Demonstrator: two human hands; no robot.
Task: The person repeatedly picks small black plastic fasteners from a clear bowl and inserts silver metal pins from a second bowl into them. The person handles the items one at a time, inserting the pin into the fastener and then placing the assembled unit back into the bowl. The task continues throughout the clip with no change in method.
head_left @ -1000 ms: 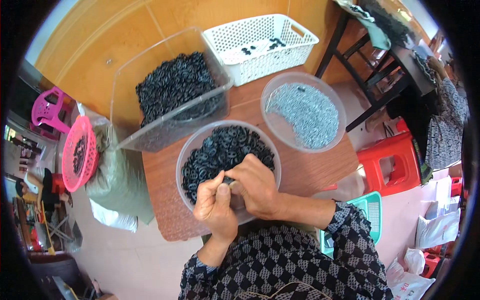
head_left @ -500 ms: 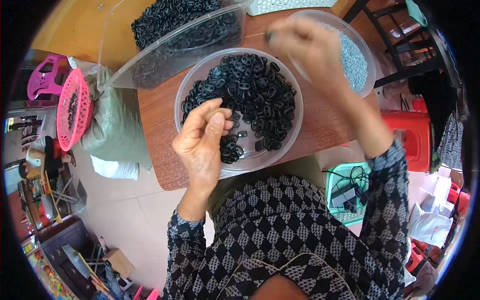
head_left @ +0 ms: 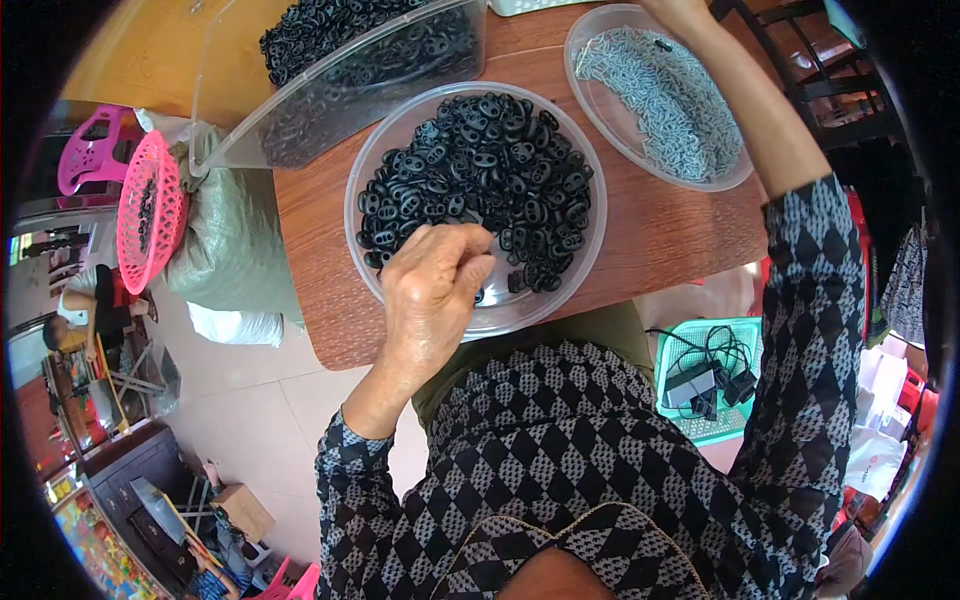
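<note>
L hand at the bowl, R arm out past the pins

Head view: L hand (head_left: 430, 285) sits over the near part of the bowl (head_left: 525, 312), palm down, fingers curled, thumb near the forefinger. Tips partly hidden, so can't tell if it holds a pc. R hand (head_left: 678, 12) is mostly cut off at the top edge, beyond the tub (head_left: 605, 115); can't tell if it's wide, narrow or loaded. Step looks like handling small pcs w/ the hands apart; I'd judge it's mid-cycle, R away, L at the pile. Any next pick would call for a fine thumb-and-finger pinch, as the pcs are tiny & jumbled.

Black pcs (head_left: 500, 150) heap in the bowl: smooth, slightly glossy ovals, prob. plastic, many w/ two holes. More of the same fill the bin (head_left: 240, 140), clear, straight-sided. Bowl is round, translucent, bare at its near side. Pins (head_left: 690, 100) in the tub: short, slim, silvery-grey, metal-looking, w/ one dark pc on top. Table (head_left: 320, 290) is red-brown w/ wood grain. Beside it: sack (head_left: 230, 240), woven, greenish, creased, & a pink mesh basket (head_left: 170, 210).
</note>
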